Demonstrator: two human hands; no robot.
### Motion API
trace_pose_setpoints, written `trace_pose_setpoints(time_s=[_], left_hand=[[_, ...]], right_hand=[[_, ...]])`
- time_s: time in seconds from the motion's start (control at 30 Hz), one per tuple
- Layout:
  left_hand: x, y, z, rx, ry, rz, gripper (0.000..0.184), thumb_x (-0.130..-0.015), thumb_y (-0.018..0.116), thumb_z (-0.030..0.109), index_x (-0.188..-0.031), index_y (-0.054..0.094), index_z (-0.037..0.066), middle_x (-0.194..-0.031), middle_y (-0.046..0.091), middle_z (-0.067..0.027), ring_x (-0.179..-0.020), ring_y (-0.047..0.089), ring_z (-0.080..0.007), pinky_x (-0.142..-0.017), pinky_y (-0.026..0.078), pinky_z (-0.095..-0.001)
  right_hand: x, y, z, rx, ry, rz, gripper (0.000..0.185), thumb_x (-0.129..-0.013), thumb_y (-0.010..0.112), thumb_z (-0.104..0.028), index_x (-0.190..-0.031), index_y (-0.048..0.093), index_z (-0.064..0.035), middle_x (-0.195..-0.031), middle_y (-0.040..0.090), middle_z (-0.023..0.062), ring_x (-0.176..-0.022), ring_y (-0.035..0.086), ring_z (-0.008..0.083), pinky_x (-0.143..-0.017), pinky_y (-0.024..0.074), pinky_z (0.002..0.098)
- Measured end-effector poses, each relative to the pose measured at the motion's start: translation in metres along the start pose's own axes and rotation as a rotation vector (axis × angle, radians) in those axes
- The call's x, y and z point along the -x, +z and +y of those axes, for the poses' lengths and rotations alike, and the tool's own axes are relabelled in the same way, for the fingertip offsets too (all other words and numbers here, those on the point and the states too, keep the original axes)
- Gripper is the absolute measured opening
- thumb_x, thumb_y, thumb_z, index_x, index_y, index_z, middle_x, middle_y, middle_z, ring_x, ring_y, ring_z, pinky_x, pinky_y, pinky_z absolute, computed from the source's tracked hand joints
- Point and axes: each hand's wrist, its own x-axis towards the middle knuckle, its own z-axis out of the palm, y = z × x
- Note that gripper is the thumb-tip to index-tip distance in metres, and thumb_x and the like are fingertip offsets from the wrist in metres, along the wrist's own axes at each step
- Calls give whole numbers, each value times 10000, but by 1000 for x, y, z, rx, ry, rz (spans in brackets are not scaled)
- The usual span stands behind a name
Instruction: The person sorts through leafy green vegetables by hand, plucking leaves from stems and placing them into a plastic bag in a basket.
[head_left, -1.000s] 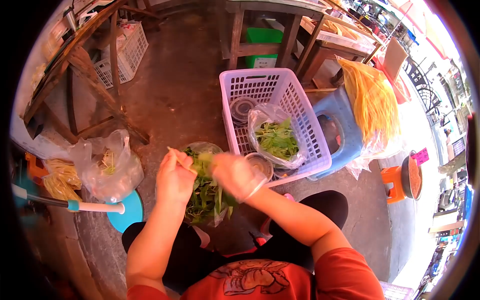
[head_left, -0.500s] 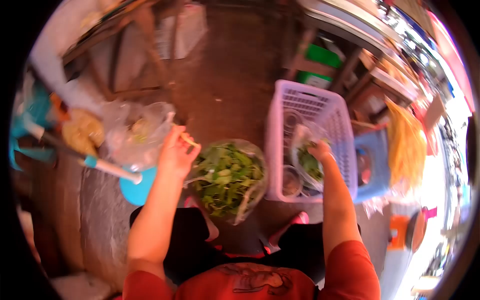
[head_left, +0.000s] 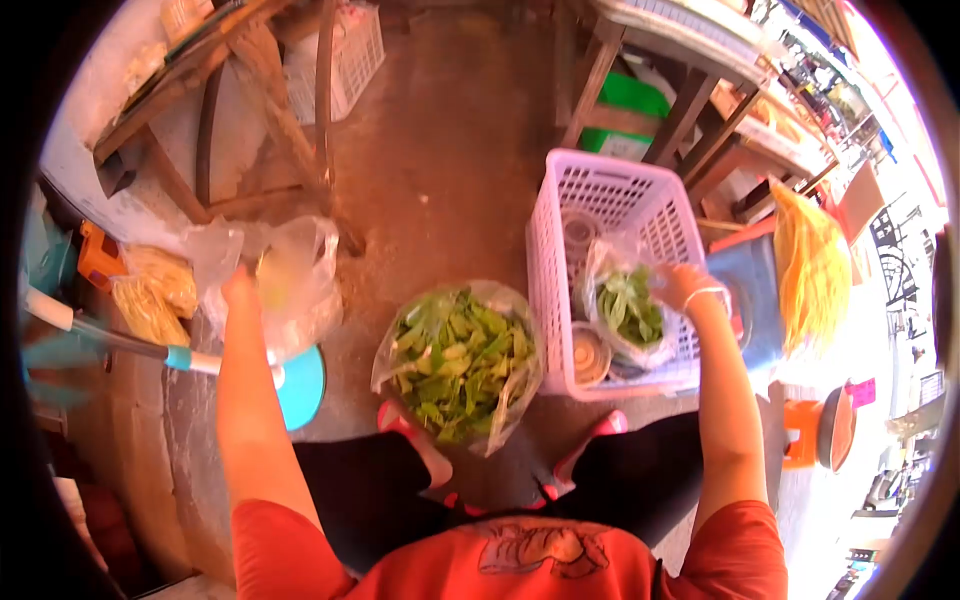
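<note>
My left hand [head_left: 240, 290] is at a clear plastic bag [head_left: 315, 285] on the left, by a blurred pale thing in the bag's mouth. Its fingers are mostly hidden. On the right, my right hand [head_left: 684, 286] is over the lilac plastic basket [head_left: 538, 290], beside a small clear bag of green leaves [head_left: 630, 308]. Blur hides whether its fingers grip the bag's edge. Between my feet stands a larger open plastic bag full of leafy greens [head_left: 465, 355], with neither hand on it. Round clear tubs [head_left: 590, 355] sit in the basket under and around the small bag.
A turquoise disc [head_left: 302, 388] and a mop-like pole [head_left: 130, 340] lie at left, near bags of yellowish stuff [head_left: 160, 285]. Wooden tables [head_left: 610, 50] stand ahead. Right of the basket are a blue container [head_left: 750, 290], a yellow bag [head_left: 810, 265] and an orange jug [head_left: 803, 430].
My left hand has moved left from beside the greens to the clear bag; the pale stick it held is not discernible now. My right hand has shifted right, off the leaves in the small bag.
</note>
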Motion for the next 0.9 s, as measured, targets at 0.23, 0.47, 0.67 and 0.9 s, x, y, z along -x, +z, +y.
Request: trace_pose_setpoints(time_s=[0.23,0.47,0.67,0.9], left_hand=[[236,48,66,-270,812,-868,145,-825,590,52,-965,621,35,-920,618,-126,-895,597,-239,-794,471,-340],[366,95,-18,-622,1096,-1089,387,-720,693,126,-1062,535,37,-1020,530,-132,-976,524,-332,-834,450,-425],[362,129,-50,-1340,726,-1225,259,-780,655,244,-964,636,63,-923,658,-180,-945,606,-329,-819,419,-477],[343,73,33,-1006,966,-1285,175,-740,663,118,-900,660,47,-875,641,-180,-867,602,-348,-760,444,-463]], right_hand=[[34,-7,-14,-172,102,263,310,-797,581,-331,-1025,649,-132,-1012,637,185,-974,606,343,-849,466,432],[57,9,-35,-519,-175,649,248,-800,642,-232,-975,661,-58,-913,666,167,-880,643,334,-763,506,410],[88,1,-53,-449,-251,416,234,-811,566,-284,-923,646,-96,-827,650,187,-782,634,358,-718,506,463],[92,28,-80,-527,-638,405,253,-815,563,-243,-1009,632,-96,-871,654,155,-826,631,332,-758,500,427]])
